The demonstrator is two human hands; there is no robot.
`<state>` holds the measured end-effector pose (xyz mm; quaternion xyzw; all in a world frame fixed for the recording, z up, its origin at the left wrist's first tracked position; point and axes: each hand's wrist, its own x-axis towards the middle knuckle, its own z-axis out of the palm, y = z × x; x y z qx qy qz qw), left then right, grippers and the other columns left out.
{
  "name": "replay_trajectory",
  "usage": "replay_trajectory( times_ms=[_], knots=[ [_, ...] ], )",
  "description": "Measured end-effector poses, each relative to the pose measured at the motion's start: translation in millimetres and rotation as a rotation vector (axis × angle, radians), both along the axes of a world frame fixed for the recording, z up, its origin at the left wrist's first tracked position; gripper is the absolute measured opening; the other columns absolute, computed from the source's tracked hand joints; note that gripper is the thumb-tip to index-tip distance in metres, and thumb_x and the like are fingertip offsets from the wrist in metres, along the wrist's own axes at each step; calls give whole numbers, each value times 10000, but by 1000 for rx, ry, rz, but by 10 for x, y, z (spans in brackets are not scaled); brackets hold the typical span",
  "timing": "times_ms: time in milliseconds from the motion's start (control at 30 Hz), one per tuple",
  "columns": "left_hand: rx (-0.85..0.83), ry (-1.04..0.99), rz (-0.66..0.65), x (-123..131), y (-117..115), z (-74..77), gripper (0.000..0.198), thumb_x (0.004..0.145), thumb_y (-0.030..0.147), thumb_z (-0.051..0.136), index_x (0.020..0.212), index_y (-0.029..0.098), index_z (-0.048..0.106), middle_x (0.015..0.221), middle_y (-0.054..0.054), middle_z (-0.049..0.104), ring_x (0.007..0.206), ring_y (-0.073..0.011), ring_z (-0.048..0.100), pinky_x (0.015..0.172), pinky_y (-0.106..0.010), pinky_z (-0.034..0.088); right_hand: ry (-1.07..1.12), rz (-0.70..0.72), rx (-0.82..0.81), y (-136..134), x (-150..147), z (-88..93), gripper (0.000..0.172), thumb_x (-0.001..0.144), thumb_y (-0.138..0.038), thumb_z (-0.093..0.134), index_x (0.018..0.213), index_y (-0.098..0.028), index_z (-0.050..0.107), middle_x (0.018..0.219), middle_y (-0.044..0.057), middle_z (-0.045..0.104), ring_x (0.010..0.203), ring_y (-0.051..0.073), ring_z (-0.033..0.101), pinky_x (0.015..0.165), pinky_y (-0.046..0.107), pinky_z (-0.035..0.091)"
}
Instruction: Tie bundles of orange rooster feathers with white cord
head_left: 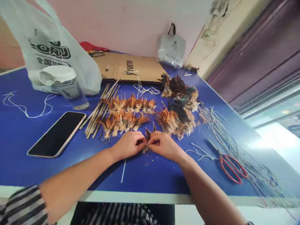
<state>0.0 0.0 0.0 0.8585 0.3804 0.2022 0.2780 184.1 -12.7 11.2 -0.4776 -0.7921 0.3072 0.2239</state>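
My left hand (130, 144) and my right hand (163, 146) meet at the middle of the blue table. Between their pinched fingertips is a small bundle of dark feathers (148, 133), tips pointing up and fluffy base showing below. Just beyond my hands lie rows of orange-brown feather bunches (124, 120). Close to my right hand sits a pile of orange and pale feathers (167, 120). A short white string (123, 171) lies below my left hand, partly hidden by the wrist.
Red-handled scissors (231, 167) and long loose cords (234, 147) lie on the right. Thin sticks (100, 112), a phone (58, 134), a clear cup (72, 92) and a plastic bag (82, 72) are on the left. Flattened cardboard (145, 67) lies at the back.
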Motion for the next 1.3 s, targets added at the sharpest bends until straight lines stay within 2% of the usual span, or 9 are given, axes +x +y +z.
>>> replay_trajectory(
  times_ms=[267, 467, 567, 700, 867, 1100, 1300],
  knots=[
    [-32, -21, 18, 13, -2, 3, 160, 775, 238, 534, 701, 145, 642, 667, -12, 589, 611, -107, 512, 586, -216, 360, 30, -15, 0, -10, -25, -25, 170, 670, -58, 545, 607, -165, 662, 688, 8, 584, 727, 111, 536, 690, 221, 413],
    [-67, -148, 66, -40, 12, -21, 117, 770, 212, 567, 755, 137, 656, 692, -15, 601, 598, -90, 512, 570, -204, 376, 55, -12, -52, 3, 2, -26, 161, 686, -84, 537, 621, -163, 661, 688, 4, 583, 713, 107, 536, 682, 222, 411],
    [1, -207, 13, -70, 5, -33, 126, 788, 200, 560, 725, 140, 651, 687, -21, 598, 634, -97, 519, 597, -207, 392, 49, -20, -80, 9, 8, -11, 149, 686, -94, 541, 617, -156, 657, 690, 4, 575, 697, 104, 538, 665, 220, 409],
    [120, -228, -86, -58, -14, -66, 142, 821, 213, 538, 818, 164, 671, 713, -30, 594, 691, -109, 530, 636, -215, 401, 53, -17, -91, 15, 15, -14, 140, 684, -96, 542, 618, -152, 651, 694, 2, 564, 685, 98, 541, 655, 212, 410],
    [189, -165, -89, -26, -27, -110, 195, 847, 257, 507, 848, 164, 678, 700, -35, 571, 681, -116, 527, 611, -219, 391, 56, -4, -72, 18, 25, -22, 148, 686, -93, 534, 608, -154, 644, 674, -3, 559, 685, 96, 536, 655, 208, 402],
    [97, -118, -42, -4, -45, -113, 131, 794, 209, 553, 795, 164, 676, 715, -26, 592, 693, -119, 543, 635, -225, 392, 63, 17, -70, 22, 19, -16, 158, 675, -75, 522, 589, -156, 627, 677, -2, 572, 698, 101, 532, 660, 211, 400],
    [-22, -74, 11, 18, -32, -28, 126, 770, 217, 561, 704, 149, 644, 678, -9, 585, 633, -105, 524, 597, -216, 374, 59, 15, -62, 24, 22, -23, 160, 670, -69, 512, 596, -158, 621, 691, 0, 580, 705, 103, 533, 659, 213, 402]
  ],
)
